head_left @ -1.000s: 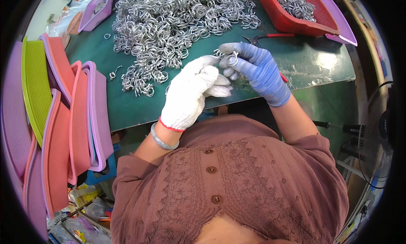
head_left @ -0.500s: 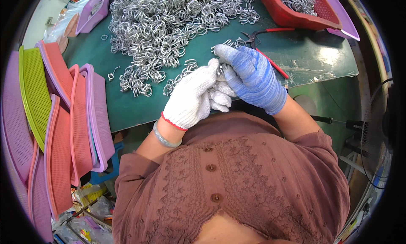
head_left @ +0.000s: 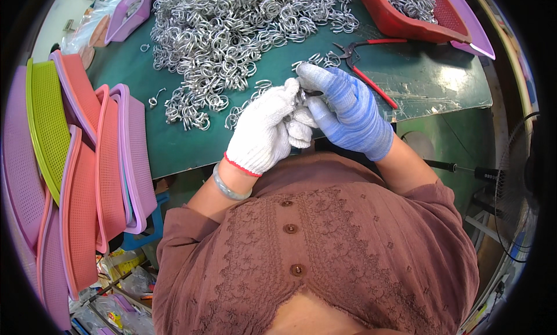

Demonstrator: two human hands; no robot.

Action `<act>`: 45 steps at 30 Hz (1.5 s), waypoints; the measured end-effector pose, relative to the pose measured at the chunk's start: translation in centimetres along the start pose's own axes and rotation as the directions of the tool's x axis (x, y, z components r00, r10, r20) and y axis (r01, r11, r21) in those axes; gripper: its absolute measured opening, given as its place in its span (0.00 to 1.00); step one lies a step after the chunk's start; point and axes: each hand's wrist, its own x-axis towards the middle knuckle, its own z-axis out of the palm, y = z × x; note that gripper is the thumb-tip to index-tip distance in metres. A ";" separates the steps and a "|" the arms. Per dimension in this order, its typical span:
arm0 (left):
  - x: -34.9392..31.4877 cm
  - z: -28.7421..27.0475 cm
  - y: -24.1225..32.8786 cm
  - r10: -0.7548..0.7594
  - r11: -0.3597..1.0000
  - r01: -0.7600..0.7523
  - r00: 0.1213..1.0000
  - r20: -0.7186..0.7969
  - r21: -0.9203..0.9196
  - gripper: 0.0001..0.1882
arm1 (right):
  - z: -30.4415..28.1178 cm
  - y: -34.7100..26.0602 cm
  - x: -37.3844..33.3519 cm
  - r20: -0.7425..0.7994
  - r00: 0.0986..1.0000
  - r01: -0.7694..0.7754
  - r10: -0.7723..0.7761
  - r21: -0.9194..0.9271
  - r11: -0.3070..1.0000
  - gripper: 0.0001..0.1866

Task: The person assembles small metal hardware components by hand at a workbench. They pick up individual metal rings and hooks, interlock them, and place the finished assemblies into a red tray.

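Note:
My left hand [head_left: 261, 126], in a white knit glove with a red cuff edge, is closed with its thumb and fingers on a small silvery wire ring [head_left: 300, 96]. Most of that ring is hidden by the gloves. Facing it, my right hand [head_left: 354, 114] wears a blue striped glove and curls its fingers and thumb around the same spot; whether it grips the ring is hard to see. Beyond both hands lies a large heap of silvery metal rings [head_left: 232, 39]. Several loose rings [head_left: 264, 86] lie right by my left hand. Pliers with red handles [head_left: 374, 86] rest just past my right hand.
A red basket [head_left: 400, 30] holding more rings stands at the far right, against a purple tray [head_left: 484, 46]. Green [head_left: 43, 120], pink [head_left: 81, 219] and purple baskets [head_left: 139, 155] crowd the left. The green table's [head_left: 191, 155] near edge runs before me; a fan [head_left: 516, 178] stands right.
Both hands stay together and have shifted only slightly. The lower fingers of my left hand have drawn in a little, and my right fingertips have moved slightly to the right.

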 end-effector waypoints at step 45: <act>0.4 0.1 0.3 0.054 0.996 -0.057 0.997 0.049 0.065 0.26 | -5.2 1.4 3.4 -0.343 0.939 -0.062 -0.019 -0.225 0.972 0.15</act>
